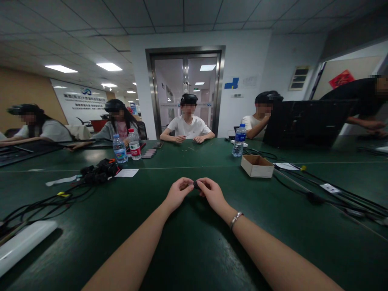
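Just above the green table, my two hands meet in front of me. My left hand [178, 193] pinches one end of a small dark object [196, 184] between thumb and fingers. The other end is gripped by the thumb and fingers of my right hand [214, 194], which has a metal band on its wrist. Most of this object is hidden by the fingers, and it is too small for me to tell its kind.
An open cardboard box [257, 171] stands to the right, beside a water bottle [239, 140] and black cables [342, 198]. Two bottles [135, 145] and a heap of black devices [98, 171] are at left. A white power strip [27, 242] lies near left. Several people sit opposite.
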The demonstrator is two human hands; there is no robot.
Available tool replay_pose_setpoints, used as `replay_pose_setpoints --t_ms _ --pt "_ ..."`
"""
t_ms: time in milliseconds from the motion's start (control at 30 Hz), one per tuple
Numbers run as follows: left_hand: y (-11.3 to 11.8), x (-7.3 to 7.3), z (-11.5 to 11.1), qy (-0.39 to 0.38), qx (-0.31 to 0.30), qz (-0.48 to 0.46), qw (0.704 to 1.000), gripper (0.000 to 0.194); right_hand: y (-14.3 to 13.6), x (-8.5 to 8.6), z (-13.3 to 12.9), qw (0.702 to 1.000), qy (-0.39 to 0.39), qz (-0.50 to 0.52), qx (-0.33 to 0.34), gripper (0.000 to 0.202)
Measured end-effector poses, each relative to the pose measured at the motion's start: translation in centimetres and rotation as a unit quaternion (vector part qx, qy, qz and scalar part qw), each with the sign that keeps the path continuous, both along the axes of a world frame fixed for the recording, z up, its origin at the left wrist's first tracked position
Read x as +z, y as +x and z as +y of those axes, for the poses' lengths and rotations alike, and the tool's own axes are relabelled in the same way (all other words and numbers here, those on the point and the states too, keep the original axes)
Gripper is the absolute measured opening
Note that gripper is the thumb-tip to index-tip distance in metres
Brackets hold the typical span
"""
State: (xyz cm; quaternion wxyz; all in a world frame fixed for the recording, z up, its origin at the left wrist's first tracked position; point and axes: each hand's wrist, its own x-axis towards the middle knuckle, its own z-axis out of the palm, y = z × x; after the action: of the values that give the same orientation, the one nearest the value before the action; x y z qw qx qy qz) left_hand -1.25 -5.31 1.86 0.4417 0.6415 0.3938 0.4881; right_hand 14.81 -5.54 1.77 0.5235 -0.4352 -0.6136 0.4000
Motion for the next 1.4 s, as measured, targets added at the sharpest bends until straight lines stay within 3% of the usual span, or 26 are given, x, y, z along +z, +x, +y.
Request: replay_pose_setpoints --t_ms 133,233,467,700,1000,1200,1400 --pt "0.01 0.06 -0.06 -0.009 0.023 -0.011 1.000 0.037 0.01 0.09 -0.04 1.000 -0.016 0.019 -0.005 0.038" --pt "0.09 0.17 -0.22 -0.030 0.043 0.017 0.999 0.031 0.01 0.22 -0.17 1.000 -0.017 0.022 0.000 0.038" --pt "0.06 0.38 -0.52 0.008 0.016 0.026 0.999 0.028 0.06 0.04 0.02 0.999 -0.022 0.028 0.000 0.037" --pt "0.11 0.38 -0.52 -0.024 0.020 0.052 0.998 0.029 -0.01 0.02 0.01 0.999 -0.023 0.029 0.001 0.036" --pt "0.02 -0.31 0.11 0.008 -0.007 0.001 1.000 0.026 -0.01 -0.21 0.18 0.998 -0.032 0.045 -0.002 0.041" --pt "0.07 0.05 -0.18 -0.030 0.021 0.034 0.999 0.032 0.03 0.01 0.01 0.999 -0.031 0.044 -0.003 0.042" --pt "0.05 0.32 -0.37 -0.002 0.009 0.033 0.999 0.027 0.00 0.41 -0.23 0.998 -0.034 0.043 -0.007 0.039"
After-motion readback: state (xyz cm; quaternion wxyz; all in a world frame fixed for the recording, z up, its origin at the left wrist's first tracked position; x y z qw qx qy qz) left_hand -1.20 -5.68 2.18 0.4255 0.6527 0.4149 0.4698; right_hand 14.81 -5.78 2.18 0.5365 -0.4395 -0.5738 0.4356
